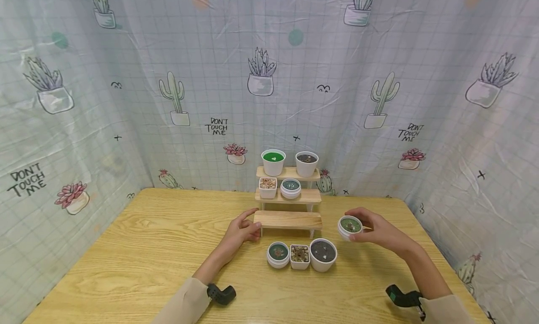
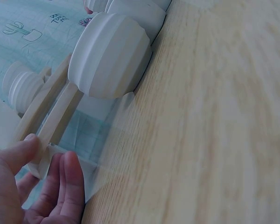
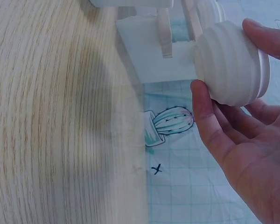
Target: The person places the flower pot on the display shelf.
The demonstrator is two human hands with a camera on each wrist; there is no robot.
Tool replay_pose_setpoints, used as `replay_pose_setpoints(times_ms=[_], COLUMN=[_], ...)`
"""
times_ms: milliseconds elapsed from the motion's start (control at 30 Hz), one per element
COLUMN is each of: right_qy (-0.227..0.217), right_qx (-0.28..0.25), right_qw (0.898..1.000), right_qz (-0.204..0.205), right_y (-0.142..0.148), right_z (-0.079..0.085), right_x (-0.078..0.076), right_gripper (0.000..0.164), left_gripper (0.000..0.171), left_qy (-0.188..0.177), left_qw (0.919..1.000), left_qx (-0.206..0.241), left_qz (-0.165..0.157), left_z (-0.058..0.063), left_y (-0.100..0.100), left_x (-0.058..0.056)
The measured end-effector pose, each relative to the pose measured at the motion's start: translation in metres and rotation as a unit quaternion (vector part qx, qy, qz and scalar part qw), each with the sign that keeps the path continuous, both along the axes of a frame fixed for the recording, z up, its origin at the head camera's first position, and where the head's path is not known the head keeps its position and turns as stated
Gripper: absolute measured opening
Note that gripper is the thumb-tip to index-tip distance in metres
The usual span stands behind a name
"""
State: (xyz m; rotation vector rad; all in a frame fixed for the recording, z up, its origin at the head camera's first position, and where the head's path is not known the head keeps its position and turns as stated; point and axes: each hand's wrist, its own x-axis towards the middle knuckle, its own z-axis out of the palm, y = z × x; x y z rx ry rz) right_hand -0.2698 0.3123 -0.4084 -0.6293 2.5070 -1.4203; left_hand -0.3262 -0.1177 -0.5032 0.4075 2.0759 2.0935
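My right hand (image 1: 376, 228) grips a small round white pot (image 1: 350, 225) with a green top, holding it above the table to the right of a three-step wooden stand (image 1: 288, 219). Ribbed sides show on this pot (image 3: 231, 63) in the right wrist view, with fingers and thumb around it. At the stand's left end, my left hand (image 1: 236, 236) pinches the lowest step, thumb on the board (image 2: 60, 116) and fingers by its white leg. In front of the stand sit a round pot (image 1: 278, 255), a square pebble-topped pot (image 1: 300, 257) and a larger dark-filled pot (image 1: 323, 255).
The top step carries a green-filled pot (image 1: 273, 163) and a dark-filled pot (image 1: 307, 164). On the middle step are a square pebbled pot (image 1: 267, 187) and a round ribbed pot (image 1: 290, 188). A cactus-print curtain (image 1: 294, 113) hangs behind the wooden table (image 1: 168, 230).
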Motion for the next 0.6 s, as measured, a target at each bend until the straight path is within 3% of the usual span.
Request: replay_pose_setpoints(times_ms=[600], right_qy=[0.021], right_qx=[-0.016], right_qw=[0.999], right_qz=[-0.025], right_y=[-0.0099], right_z=[0.0022], right_x=[0.001], right_gripper=[0.059], left_gripper=[0.067], left_qy=[-0.002], left_qw=[1.0], left_qx=[0.0], left_qz=[0.002], left_z=[-0.0007], left_y=[-0.0005], left_x=[-0.0005])
